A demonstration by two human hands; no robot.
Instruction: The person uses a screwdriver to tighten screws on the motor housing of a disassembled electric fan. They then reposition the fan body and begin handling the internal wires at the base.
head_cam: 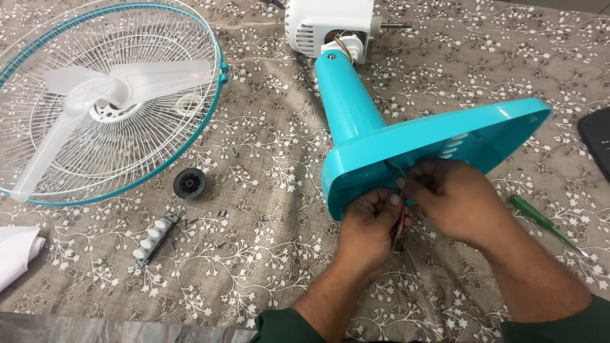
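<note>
My two grips meet at the underside rim of the turquoise fan base (438, 136): my left hand (370, 219) is pinched shut on a thin bundle of wires (399, 219) that comes out from under that rim, and my right hand (454, 200) closes over the same bundle from the other side, fingertips touching the left. The wires are partly hidden between my fingers, so I think red and dark strands run there, but I cannot be sure. They lie straight ahead of both grips, running up and away into the base; neither hand is clearly nearer. The base is smooth moulded plastic, tipped on its edge, and its long axis follows the tapered turquoise neck (346, 95) away from me to the white ribbed motor housing (327, 25). Just right of my right forearm lies a green-handled screwdriver (537, 219). Well to the left on the flower-patterned worktop (267, 254) sit a round black knob (189, 183), a strip of white push-buttons (154, 238), and the wire fan guard (108, 101) with its translucent blades (121, 86).
</note>
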